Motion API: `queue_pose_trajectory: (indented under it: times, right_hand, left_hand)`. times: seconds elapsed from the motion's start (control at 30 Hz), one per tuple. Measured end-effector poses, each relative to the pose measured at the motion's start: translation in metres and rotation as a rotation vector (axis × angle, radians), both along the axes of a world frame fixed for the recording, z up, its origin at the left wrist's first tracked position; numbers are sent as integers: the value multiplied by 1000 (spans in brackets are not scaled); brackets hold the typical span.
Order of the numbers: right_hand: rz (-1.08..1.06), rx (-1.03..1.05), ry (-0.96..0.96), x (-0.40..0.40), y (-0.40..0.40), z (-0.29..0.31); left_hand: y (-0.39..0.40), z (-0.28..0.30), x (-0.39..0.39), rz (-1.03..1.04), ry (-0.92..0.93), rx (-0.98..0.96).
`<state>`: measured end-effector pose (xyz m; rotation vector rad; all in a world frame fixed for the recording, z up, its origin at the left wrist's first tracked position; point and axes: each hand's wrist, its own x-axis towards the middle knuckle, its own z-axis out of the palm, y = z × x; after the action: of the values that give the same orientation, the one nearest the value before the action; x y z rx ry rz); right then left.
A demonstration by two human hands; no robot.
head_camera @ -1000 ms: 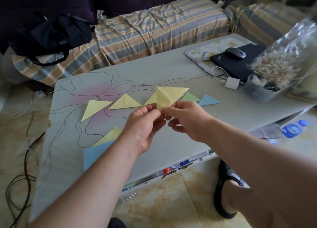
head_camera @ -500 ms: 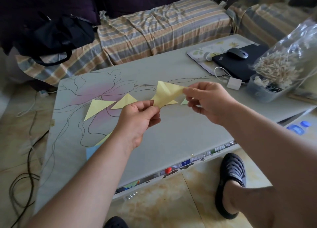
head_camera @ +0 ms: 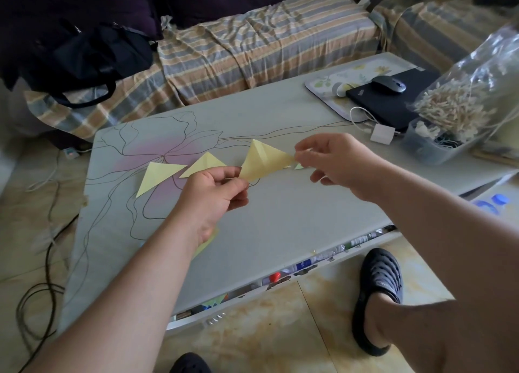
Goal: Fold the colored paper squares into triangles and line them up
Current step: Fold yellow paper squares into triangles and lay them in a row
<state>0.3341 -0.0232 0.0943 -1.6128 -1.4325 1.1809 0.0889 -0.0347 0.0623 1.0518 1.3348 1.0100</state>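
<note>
Above the grey table [head_camera: 280, 218] I hold a creased yellow paper [head_camera: 262, 160] stretched between both hands. My left hand [head_camera: 216, 195] pinches its lower left corner and my right hand [head_camera: 337, 162] pinches its right tip. Two folded yellow triangles lie in a row on the table: one [head_camera: 157, 176] at the left and one [head_camera: 203, 164] beside it. A sliver of a green triangle [head_camera: 299, 166] shows under my right hand. A yellow sheet [head_camera: 207, 242] peeks out under my left forearm.
At the table's right end stand a tray [head_camera: 331, 91] with a black laptop [head_camera: 393, 102] and mouse [head_camera: 389, 84], a white charger [head_camera: 382, 133], and a plastic tub [head_camera: 429, 145] under a bag of wooden clips [head_camera: 460, 97]. A striped sofa [head_camera: 252, 49] with a black bag [head_camera: 90, 60] lies beyond.
My hands have moved apart, the right one sliding to the paper's right tip, so the yellow paper is now drawn out between them. The view has shifted a little.
</note>
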Motion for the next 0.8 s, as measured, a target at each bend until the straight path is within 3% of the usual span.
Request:
queue_pose_trajectory:
  times: [0.17, 0.37, 0.57, 0.8]
  right_hand:
    - [71, -3, -171, 0, 0, -8]
    - [-28, -102, 115, -11, 3, -20]
    - [-58, -147, 201, -44, 1, -37]
    - [-117, -170, 202, -48, 7, -50]
  left_hand:
    - [-2, -1, 3, -44, -4, -6]
    - [0, -2, 20, 28, -383, -115]
    - [5, -24, 48, 107, -268, -130]
    - [19, -37, 50, 280, -254, -130]
